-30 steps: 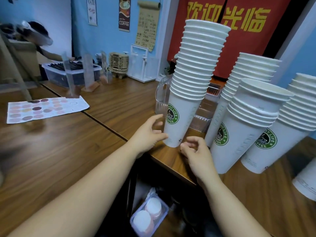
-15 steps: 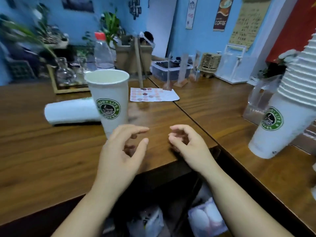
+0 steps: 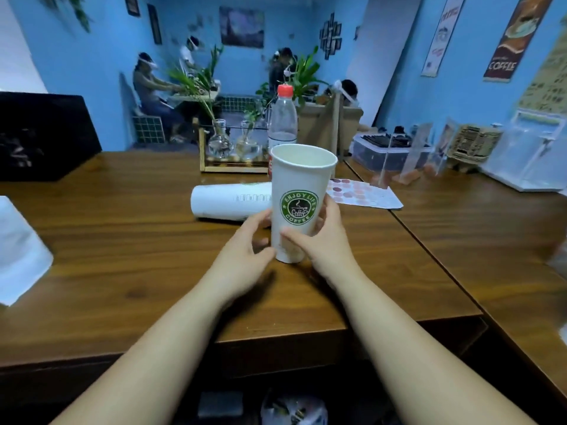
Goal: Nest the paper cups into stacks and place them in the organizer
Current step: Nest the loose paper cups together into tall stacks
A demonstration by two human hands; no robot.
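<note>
A single white paper cup [image 3: 299,179] with a green coffee logo stands upright on the wooden table [image 3: 122,256], open end up. My right hand [image 3: 325,240] wraps its lower right side, thumb across the front. My left hand [image 3: 248,250] touches its lower left side with curled fingers. Just behind the upright cup, a second white cup [image 3: 227,204] lies on its side. A blurred white cup shape [image 3: 18,250] sits at the left edge of the view. The tall stacks and the organizer are out of view.
A plastic bottle with a red cap [image 3: 283,118] and a wooden rack with glass vases [image 3: 233,151] stand behind the cups. A sticker sheet [image 3: 362,196] lies to the right. Clear boxes and acrylic stands [image 3: 399,151] line the right counter. Several people sit at the back.
My view swung left, away from the tall cup stacks to the single upright cup. Both hands moved from open in front of the cup to closing around its lower half.
</note>
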